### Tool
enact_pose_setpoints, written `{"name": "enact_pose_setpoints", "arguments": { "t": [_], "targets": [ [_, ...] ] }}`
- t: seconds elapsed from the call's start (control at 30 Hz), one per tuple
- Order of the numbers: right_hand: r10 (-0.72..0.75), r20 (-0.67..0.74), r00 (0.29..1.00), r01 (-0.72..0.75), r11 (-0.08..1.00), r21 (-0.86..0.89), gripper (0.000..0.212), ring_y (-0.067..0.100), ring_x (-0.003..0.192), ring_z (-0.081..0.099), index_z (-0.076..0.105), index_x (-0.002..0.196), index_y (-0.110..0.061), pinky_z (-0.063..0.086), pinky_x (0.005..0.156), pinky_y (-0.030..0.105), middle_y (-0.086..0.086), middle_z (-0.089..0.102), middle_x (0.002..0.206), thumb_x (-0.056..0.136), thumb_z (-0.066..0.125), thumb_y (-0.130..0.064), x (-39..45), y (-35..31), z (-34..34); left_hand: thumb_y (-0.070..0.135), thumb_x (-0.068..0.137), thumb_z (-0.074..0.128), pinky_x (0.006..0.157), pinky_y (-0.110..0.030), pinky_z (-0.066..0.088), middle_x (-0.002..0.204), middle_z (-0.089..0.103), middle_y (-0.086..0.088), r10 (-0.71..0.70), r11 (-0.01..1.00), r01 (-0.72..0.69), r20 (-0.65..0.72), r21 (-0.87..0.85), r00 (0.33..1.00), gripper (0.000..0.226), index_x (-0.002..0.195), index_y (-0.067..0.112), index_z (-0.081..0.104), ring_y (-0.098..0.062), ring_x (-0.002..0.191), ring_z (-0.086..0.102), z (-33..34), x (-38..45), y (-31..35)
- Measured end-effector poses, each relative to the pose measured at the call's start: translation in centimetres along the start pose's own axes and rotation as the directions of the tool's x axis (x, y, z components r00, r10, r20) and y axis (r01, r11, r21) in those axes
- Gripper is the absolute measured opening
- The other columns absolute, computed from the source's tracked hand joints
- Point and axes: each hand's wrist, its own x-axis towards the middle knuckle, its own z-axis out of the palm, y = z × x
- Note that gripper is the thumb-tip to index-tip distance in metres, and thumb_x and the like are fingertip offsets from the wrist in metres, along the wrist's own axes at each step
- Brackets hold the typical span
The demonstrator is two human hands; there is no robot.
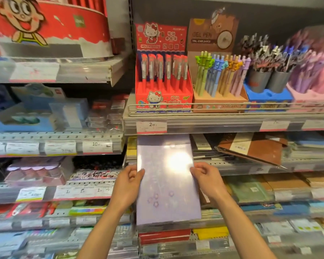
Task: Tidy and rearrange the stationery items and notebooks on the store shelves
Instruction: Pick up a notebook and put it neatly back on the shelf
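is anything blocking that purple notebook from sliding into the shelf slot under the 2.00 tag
Nothing visible blocks it. Left hand and right hand grip the purple notebook by its side edges; its top edge already sits under the price-tag rail. The brown notebook lies tilted to its right.

Store aisle: tiered metal shelves (223,118) with clear price-label strips (60,146), dark grey back panel (260,10), bright overhead light glare.
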Motion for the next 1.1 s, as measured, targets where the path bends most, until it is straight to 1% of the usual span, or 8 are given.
{"name": "enact_pose_setpoints", "arguments": {
  "t": [0.17, 0.4, 0.57, 0.67, 0.8, 0.87, 0.97, 1.1],
  "targets": [
    [0.126, -0.048, 0.991, -0.116, 0.976, 0.183, 0.013, 0.019, 0.08, 0.069, 0.069, 0.101, -0.006, 0.051, 0.062, 0.026, 0.01, 0.073, 0.092, 0.098, 0.058, -0.01, 1.6, -1.8, 1.1, 0.022, 0.097, 0.06, 0.082, -0.037, 0.057, 0.091, 0.076, -0.006, 0.01, 0.997, -0.004, 0.08, -0.078, 0.997, 0.034, 0.129, 0.025, 0.049, -0.014, 0.085, 0.073, -1.1, 0.5, 0.3],
    [0.164, -0.116, 0.98, -0.123, 0.947, 0.297, 0.008, 0.028, 0.104, 0.066, 0.072, 0.094, -0.01, 0.051, 0.101, 0.046, 0.013, 0.072, 0.105, 0.091, 0.066, -0.007, 3.4, -3.4, 2.4, 0.016, 0.091, 0.067, 0.066, -0.031, 0.053, 0.098, 0.072, -0.015, -0.019, 0.981, 0.06, 0.215, -0.187, 0.976, 0.054, 0.131, 0.044, 0.044, -0.041, 0.088, 0.066, -3.0, -1.7, -0.3],
    [0.131, 0.031, 0.991, -0.134, 0.956, 0.261, 0.023, 0.029, 0.1, 0.071, 0.065, 0.113, -0.016, 0.055, 0.094, 0.05, 0.011, 0.074, 0.107, 0.091, 0.069, -0.019, 2.9, -3.0, 1.3, 0.014, 0.092, 0.065, 0.065, -0.012, 0.045, 0.101, 0.068, 0.002, 0.024, 0.97, 0.002, 0.102, -0.245, 0.995, 0.029, 0.116, 0.03, 0.067, 0.005, 0.064, 0.057, -2.8, -1.5, 0.0],
    [0.132, 0.188, 0.973, -0.167, 0.969, 0.184, 0.036, 0.021, 0.096, 0.074, 0.056, 0.126, -0.02, 0.059, 0.081, 0.04, 0.006, 0.075, 0.108, 0.092, 0.069, -0.022, 0.7, -2.0, 0.5, 0.015, 0.093, 0.064, 0.065, -0.017, 0.042, 0.103, 0.07, 0.001, 0.016, 0.964, 0.001, 0.061, -0.267, 0.998, 0.023, 0.11, 0.029, 0.07, 0.003, 0.055, 0.053, -2.6, -1.0, -0.1],
    [0.127, 0.194, 0.973, -0.181, 0.939, 0.292, 0.033, 0.022, 0.092, 0.075, 0.055, 0.122, -0.019, 0.06, 0.064, 0.031, 0.006, 0.077, 0.101, 0.094, 0.064, -0.006, -0.5, -2.0, 0.8, 0.02, 0.094, 0.063, 0.086, -0.024, 0.049, 0.106, 0.072, 0.005, 0.018, 0.958, -0.014, 0.011, -0.286, 1.0, 0.018, 0.108, 0.03, 0.069, -0.002, 0.096, 0.066, -2.0, 0.1, 0.2],
    [0.121, 0.127, 0.984, -0.155, 0.94, 0.304, 0.036, 0.023, 0.095, 0.073, 0.053, 0.127, -0.015, 0.061, 0.064, 0.031, 0.009, 0.075, 0.105, 0.094, 0.062, -0.004, 0.1, -2.5, 1.6, 0.027, 0.096, 0.06, 0.092, -0.029, 0.051, 0.112, 0.07, 0.005, 0.044, 0.972, -0.042, 0.002, -0.233, 0.999, 0.018, 0.113, 0.032, 0.065, -0.01, 0.109, 0.064, -1.9, 0.9, 0.3],
    [0.091, 0.044, 0.995, -0.099, 0.964, 0.246, 0.039, 0.022, 0.096, 0.071, 0.052, 0.132, -0.013, 0.062, 0.08, 0.04, 0.007, 0.073, 0.102, 0.095, 0.064, -0.009, 1.3, -2.9, 2.7, 0.034, 0.097, 0.056, 0.078, -0.023, 0.055, 0.118, 0.061, 0.007, 0.119, 0.988, -0.12, -0.015, -0.096, 0.993, 0.028, 0.125, 0.032, 0.058, -0.002, 0.098, 0.063, -2.1, 1.0, 0.2],
    [-0.059, -0.034, 0.998, 0.058, 0.997, -0.041, 0.045, 0.01, 0.092, 0.064, 0.052, 0.137, -0.021, 0.055, 0.087, 0.035, -0.003, 0.063, 0.113, 0.095, 0.065, -0.027, 1.1, -3.0, 2.3, 0.04, 0.092, 0.062, 0.082, -0.015, 0.05, 0.12, 0.05, 0.013, 0.35, 0.927, -0.324, -0.122, 0.192, 0.929, 0.032, 0.123, 0.032, 0.061, 0.001, 0.098, 0.058, -2.9, -0.2, -0.9]
  ]
}}
